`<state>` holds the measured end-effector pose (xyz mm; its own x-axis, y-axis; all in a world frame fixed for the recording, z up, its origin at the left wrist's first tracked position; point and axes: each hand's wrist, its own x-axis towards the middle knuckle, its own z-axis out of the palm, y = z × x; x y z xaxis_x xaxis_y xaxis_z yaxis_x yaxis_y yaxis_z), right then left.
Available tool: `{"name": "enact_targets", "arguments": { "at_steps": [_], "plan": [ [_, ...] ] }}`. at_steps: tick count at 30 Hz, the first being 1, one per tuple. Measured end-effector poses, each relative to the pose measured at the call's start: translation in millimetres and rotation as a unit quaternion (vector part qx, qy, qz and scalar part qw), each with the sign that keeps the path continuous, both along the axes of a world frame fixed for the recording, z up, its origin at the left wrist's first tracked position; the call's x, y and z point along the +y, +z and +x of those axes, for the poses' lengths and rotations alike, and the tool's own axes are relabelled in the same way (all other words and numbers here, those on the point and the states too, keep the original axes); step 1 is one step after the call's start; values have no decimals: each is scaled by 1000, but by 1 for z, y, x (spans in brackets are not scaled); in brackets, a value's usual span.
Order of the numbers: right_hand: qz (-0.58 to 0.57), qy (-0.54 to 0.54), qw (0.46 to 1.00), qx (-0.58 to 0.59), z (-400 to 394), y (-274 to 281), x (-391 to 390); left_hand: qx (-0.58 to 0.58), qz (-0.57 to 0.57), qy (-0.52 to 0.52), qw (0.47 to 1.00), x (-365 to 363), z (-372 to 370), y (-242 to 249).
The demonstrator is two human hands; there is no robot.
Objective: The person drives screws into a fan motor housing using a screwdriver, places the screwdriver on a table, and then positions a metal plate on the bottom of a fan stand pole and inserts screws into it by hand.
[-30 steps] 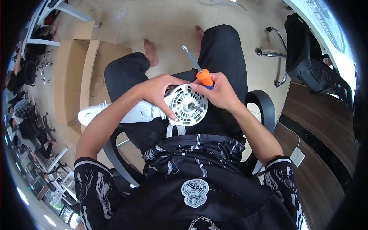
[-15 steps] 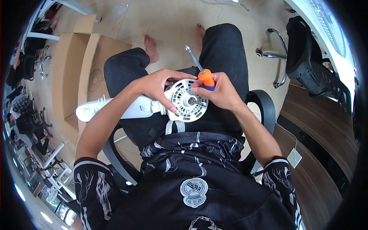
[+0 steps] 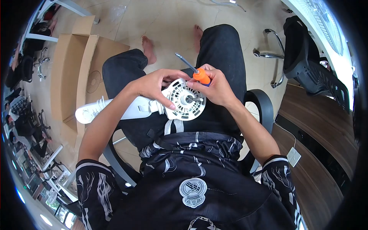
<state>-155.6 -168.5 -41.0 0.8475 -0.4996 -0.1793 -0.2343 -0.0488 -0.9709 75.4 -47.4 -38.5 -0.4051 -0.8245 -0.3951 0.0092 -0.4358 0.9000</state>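
Note:
A white electric fan body [image 3: 136, 108] lies across my lap, its long stem reaching left under my left forearm. At its right end is the round slotted motor housing [image 3: 186, 109], facing up with a metal shaft [image 3: 196, 99] sticking out of the centre. My left hand [image 3: 157, 87] is closed around the housing's left and upper edge. In my right hand [image 3: 217, 89] is a screwdriver [image 3: 201, 76] with an orange and blue handle, its metal tip pointing up and left, away from the housing. The right thumb and fingertips are at the housing's upper rim; anything small between them is hidden.
An open cardboard box [image 3: 86, 69] stands on the floor at left. An office chair [image 3: 306, 57] is at upper right, near a wooden cabinet [image 3: 306, 153] with a white socket box [image 3: 294, 157]. Armrests [image 3: 260, 111] flank my lap. Other people sit at far left.
The screwdriver has tilted further left in my right hand, its tip lower. The right fingers have shifted slightly left along the housing's upper rim. My left hand keeps its hold.

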Motion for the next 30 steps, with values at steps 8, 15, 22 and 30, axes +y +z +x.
{"name": "enact_targets", "arguments": {
  "at_steps": [8,15,22,30],
  "plan": [
    [67,17,998,12,3,6,-2,-15,-7,6,1000,3,-3,3],
    [-50,37,998,-13,3,7,2,-28,-21,23,999,3,-5,9],
    [-93,91,991,-17,7,1,-4,-4,-2,11,1000,4,-4,4],
    [-98,89,990,-42,7,-2,-1,2,-21,7,1000,5,-4,0]
  ]
}}
